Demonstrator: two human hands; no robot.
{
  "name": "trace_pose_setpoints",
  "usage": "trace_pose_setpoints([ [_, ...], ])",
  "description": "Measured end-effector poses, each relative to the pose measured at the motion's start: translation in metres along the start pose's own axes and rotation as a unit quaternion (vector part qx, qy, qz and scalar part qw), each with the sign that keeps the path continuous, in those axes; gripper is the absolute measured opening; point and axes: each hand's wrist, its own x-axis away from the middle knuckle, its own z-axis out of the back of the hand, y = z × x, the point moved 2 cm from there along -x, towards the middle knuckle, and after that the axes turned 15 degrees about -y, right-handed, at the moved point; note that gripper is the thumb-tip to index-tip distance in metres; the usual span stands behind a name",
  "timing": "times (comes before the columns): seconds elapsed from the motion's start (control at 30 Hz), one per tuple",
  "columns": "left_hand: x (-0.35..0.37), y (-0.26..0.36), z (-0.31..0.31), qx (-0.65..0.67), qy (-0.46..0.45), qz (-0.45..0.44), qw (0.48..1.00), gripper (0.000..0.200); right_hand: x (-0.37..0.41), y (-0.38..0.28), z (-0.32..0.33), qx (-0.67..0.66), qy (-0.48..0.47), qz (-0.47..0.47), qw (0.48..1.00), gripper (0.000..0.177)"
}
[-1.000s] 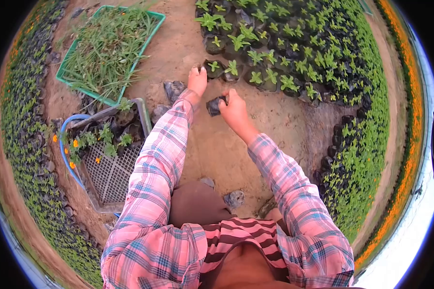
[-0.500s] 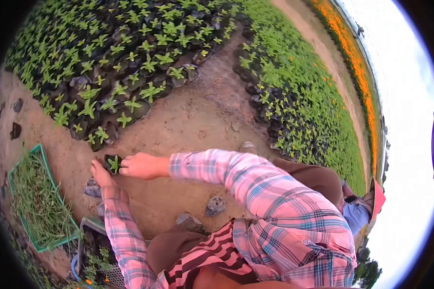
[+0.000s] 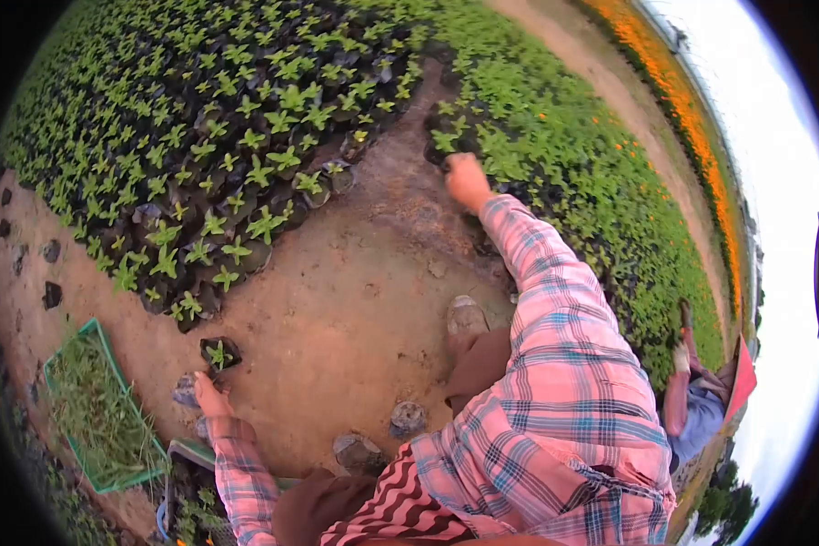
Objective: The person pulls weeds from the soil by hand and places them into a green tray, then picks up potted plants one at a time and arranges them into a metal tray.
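One potted seedling (image 3: 219, 354) in a black bag stands alone on the bare soil. Just below it, my left hand (image 3: 212, 397) rests against a dark lump (image 3: 187, 389), fingers close together; whether it grips the lump is unclear. My right hand (image 3: 468, 182) is stretched far forward at the edge of the right-hand plant bed (image 3: 555, 136). Its fingers are curled in beside the dark bags there, and what they hold is too small to make out. The larger bed of bagged seedlings (image 3: 264, 173) fills the upper left.
A green crate (image 3: 118, 364) of cut grass lies at the left. Dark clods (image 3: 408, 418) sit near my knees, and my shoe (image 3: 466, 317) is on the soil. Another person (image 3: 696, 409) in a red hat bends at the right. Orange flowers (image 3: 682, 91) line the far path.
My right hand has left the single seedling and reached forward to the right-hand bed. My left hand has moved off the seedling to the lump below. The view has shifted.
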Motion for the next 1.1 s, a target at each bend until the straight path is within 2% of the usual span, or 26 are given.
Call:
trace_pose_setpoints([
  [0.07,0.012,-0.001,0.019,-0.028,-0.072,0.009,0.997,0.040,-0.011,0.010,-0.009,-0.066,0.062,-0.097,0.991,0.031],
  [0.1,0.023,0.000,0.029,-0.044,-0.109,0.019,0.993,0.038,-0.013,0.005,-0.009,-0.075,0.054,-0.099,0.991,0.032],
  [0.2,0.049,0.017,0.043,-0.054,-0.076,0.034,0.995,0.034,-0.042,0.039,-0.058,-0.037,0.071,-0.084,0.993,0.030],
  [0.27,0.057,0.016,0.054,-0.078,-0.064,0.046,0.994,0.034,-0.048,0.041,-0.062,-0.010,0.044,-0.110,0.993,0.025],
  [0.33,0.069,0.016,0.058,-0.076,-0.039,0.049,0.995,0.035,-0.051,0.046,-0.072,0.091,0.055,-0.005,0.994,0.019],
  [0.37,0.073,0.017,0.050,-0.076,-0.021,0.052,0.995,0.034,-0.061,0.061,-0.093,0.054,0.088,0.004,0.995,0.018],
  [0.4,0.075,0.017,0.040,-0.082,-0.015,0.061,0.995,0.032,-0.057,0.046,-0.077,0.021,0.063,-0.022,0.998,0.016],
  [0.43,0.078,0.017,0.030,-0.088,-0.010,0.070,0.994,0.030,-0.059,0.044,-0.076,0.020,0.065,0.046,0.997,0.017],
  [0.47,0.077,0.018,0.020,-0.121,-0.001,0.101,0.988,0.027,-0.051,0.022,-0.062,-0.017,0.059,0.029,0.998,0.019],
  [0.5,0.068,0.004,0.022,-0.085,-0.023,0.104,0.991,0.027,-0.045,0.005,-0.057,-0.023,0.031,-0.001,0.999,0.022],
  [0.53,0.058,-0.010,0.023,-0.049,-0.050,0.104,0.992,0.028,-0.039,-0.003,-0.061,-0.083,-0.001,0.002,0.997,0.022],
  [0.6,0.052,-0.009,-0.002,0.059,-0.033,0.114,0.991,0.031,-0.014,-0.056,-0.039,-0.242,-0.106,-0.018,0.964,0.023],
  [0.67,0.041,-0.009,-0.022,0.179,0.006,0.113,0.977,0.037,-0.008,-0.087,-0.056,-0.224,-0.108,0.136,0.959,0.024],
  [0.7,0.035,-0.006,-0.028,0.187,0.013,0.107,0.977,0.037,-0.004,-0.112,-0.051,-0.262,-0.152,0.175,0.937,0.024],
  [0.73,0.031,-0.002,-0.036,0.243,-0.003,0.117,0.963,0.038,0.002,-0.145,-0.042,-0.296,-0.197,0.213,0.910,0.024],
  [0.77,0.028,0.001,-0.043,0.299,-0.020,0.125,0.946,0.040,0.010,-0.179,-0.026,-0.270,-0.195,0.270,0.903,0.022],
  [0.83,0.018,0.009,-0.052,0.322,-0.027,0.100,0.941,0.040,0.023,-0.243,-0.002,-0.228,-0.206,0.382,0.871,0.018],
  [0.93,0.024,0.035,-0.072,0.349,-0.024,0.077,0.934,0.041,0.034,-0.316,-0.002,-0.205,-0.207,0.518,0.804,0.015],
  [1.0,0.025,0.039,-0.073,0.364,-0.029,0.091,0.926,0.038,0.041,-0.354,-0.014,-0.151,-0.173,0.556,0.799,0.013],
  [1.07,0.025,0.029,-0.066,0.368,-0.047,0.079,0.925,0.038,0.050,-0.388,-0.040,-0.112,-0.198,0.551,0.803,0.011],
  [1.1,0.019,0.023,-0.062,0.372,-0.072,0.064,0.923,0.039,0.054,-0.400,-0.060,-0.075,-0.197,0.578,0.788,0.012],
])
